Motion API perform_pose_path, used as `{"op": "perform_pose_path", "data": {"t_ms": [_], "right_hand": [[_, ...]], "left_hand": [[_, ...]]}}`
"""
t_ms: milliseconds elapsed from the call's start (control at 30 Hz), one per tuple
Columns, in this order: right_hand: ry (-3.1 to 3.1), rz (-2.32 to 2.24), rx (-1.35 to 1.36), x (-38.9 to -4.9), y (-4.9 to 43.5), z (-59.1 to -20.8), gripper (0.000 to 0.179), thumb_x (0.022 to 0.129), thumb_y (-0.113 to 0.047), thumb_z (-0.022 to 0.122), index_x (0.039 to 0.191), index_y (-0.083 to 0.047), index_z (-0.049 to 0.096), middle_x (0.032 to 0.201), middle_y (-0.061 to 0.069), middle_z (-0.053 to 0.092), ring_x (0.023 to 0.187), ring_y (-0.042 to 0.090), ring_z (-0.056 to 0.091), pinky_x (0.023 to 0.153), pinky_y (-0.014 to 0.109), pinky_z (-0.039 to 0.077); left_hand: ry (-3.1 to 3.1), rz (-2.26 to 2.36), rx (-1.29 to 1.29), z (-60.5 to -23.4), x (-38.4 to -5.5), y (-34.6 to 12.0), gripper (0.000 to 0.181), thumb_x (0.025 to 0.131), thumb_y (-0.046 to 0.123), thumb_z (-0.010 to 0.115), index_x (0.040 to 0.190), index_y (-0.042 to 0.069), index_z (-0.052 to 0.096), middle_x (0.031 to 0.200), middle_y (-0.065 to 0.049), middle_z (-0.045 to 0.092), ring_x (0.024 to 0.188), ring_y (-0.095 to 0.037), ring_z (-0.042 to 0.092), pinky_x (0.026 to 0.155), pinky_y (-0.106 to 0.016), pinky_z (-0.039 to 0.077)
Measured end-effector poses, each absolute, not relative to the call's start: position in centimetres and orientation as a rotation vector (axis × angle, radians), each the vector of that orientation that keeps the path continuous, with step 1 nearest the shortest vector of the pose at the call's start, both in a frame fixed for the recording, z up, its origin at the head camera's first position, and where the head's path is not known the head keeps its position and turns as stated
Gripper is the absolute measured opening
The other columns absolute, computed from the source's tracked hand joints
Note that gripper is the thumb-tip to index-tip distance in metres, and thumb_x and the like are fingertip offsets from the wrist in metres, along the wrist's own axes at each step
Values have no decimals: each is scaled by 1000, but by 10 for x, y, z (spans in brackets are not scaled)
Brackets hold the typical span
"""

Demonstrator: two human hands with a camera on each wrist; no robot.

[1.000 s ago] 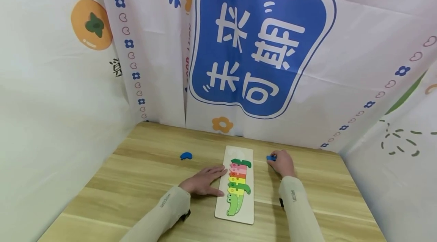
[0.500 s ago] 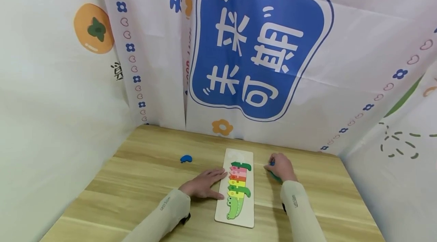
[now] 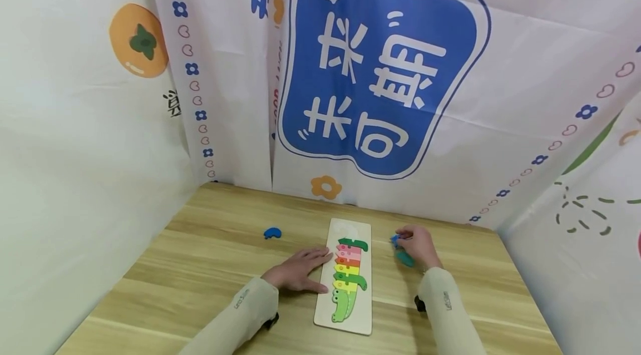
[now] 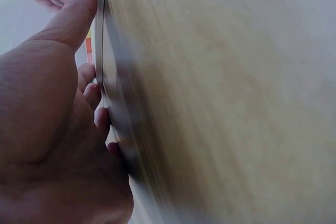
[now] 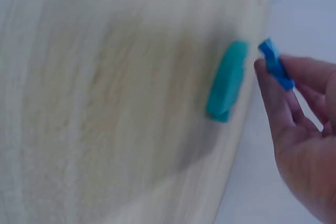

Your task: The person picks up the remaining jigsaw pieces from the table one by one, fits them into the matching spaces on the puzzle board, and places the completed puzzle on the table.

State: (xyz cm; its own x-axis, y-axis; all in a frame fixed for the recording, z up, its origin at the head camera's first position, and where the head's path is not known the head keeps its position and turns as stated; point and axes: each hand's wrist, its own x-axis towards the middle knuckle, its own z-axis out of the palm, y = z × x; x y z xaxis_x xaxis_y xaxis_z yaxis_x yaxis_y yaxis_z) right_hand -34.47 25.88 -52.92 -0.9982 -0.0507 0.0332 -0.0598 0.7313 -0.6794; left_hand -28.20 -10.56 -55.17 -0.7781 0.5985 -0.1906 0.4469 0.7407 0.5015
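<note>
A crocodile puzzle board lies on the table, its colored pieces running in a column above the green head piece. My left hand rests at the board's left edge with fingers extended, the fingertips on its rim. To the right of the board, my right hand pinches a small blue puzzle piece between thumb and fingers. Close below that hand a teal puzzle piece lies on the table. The board's top end shows a pale recess with no piece in it.
Another blue puzzle piece lies on the wooden table, left of the board. A printed cloth hangs behind the table's far edge, with white cloth walls on both sides.
My right hand has shifted slightly right and turned the blue piece in its fingers. The teal piece, hidden at first, now shows beneath it. My left hand stays on the board.
</note>
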Motion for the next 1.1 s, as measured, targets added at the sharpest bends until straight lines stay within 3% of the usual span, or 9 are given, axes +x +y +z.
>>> {"op": "perform_pose_path", "data": {"t_ms": [100,333,433,600,733,1100], "right_hand": [[-2833,1448,71,-337,256,-522,32,101,-8,67,132,0,68,118,17,72,106,29,70,88,40,61],[-2625,1974,109,-324,243,-498,37,103,-1,60,140,3,59,123,23,60,100,28,75,95,44,60],[-2651,1923,148,-319,241,-491,42,101,-3,65,143,-5,60,125,19,60,103,20,73,98,44,59],[-2721,1824,245,-312,238,-482,47,95,-10,75,141,-16,64,126,14,64,106,25,72,101,49,57],[-2745,1830,327,-309,235,-477,46,94,-15,77,139,-15,65,129,14,65,109,29,73,102,54,56],[-2699,1907,304,-312,227,-482,36,97,-6,72,133,-13,71,131,14,68,109,31,74,98,41,59]], "left_hand": [[2598,631,811,-552,-281,-105,91,93,61,69,166,25,27,173,1,23,159,-32,20,126,-58,24],[2609,633,798,-554,-284,-107,91,93,61,69,166,26,27,173,1,23,159,-32,19,126,-58,24],[2613,629,819,-554,-285,-106,91,93,61,69,166,25,28,173,1,24,159,-33,20,126,-58,24],[2598,649,810,-555,-284,-106,91,92,61,69,166,26,28,173,0,24,159,-34,20,125,-59,24],[2601,661,787,-553,-284,-106,92,91,60,71,165,26,30,172,0,26,159,-34,21,125,-59,26],[2655,532,849,-549,-278,-101,93,86,66,73,161,23,39,170,0,33,157,-30,27,126,-54,27]]}}
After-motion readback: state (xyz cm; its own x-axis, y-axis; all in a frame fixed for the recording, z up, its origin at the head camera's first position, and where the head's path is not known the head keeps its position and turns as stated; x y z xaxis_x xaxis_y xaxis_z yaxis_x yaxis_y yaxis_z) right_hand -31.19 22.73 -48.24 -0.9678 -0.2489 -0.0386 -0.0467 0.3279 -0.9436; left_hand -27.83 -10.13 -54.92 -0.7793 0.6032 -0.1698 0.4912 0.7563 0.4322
